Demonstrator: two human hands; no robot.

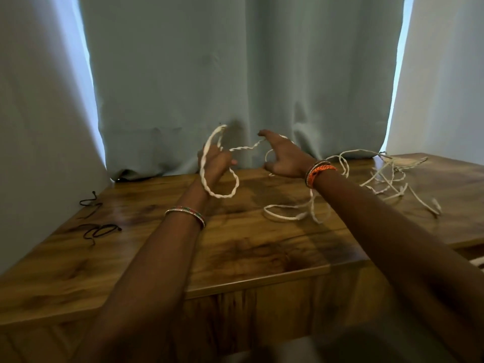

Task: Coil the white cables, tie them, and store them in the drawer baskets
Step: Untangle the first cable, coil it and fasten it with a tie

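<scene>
Gripping a coil of twisted white cable (219, 179), the left hand (215, 163) is raised above the wooden table (162, 258), its fingers curled round the loops, which hang down past the wrist and rise above the knuckles. From this coil a twisted strand runs across to the right hand (284, 158), which is spread, fingers extended, with the strand passing by its index finger; whether it pinches the strand cannot be told. A beaded bangle (185, 214) sits on the left forearm and orange bracelets (318, 171) on the right wrist. Beyond the right arm the rest of the white cable lies in a loose tangle (387, 179) on the table. Thin black ties (98, 229) lie near the table's left edge. A pale blue curtain (235, 74) hangs behind.
</scene>
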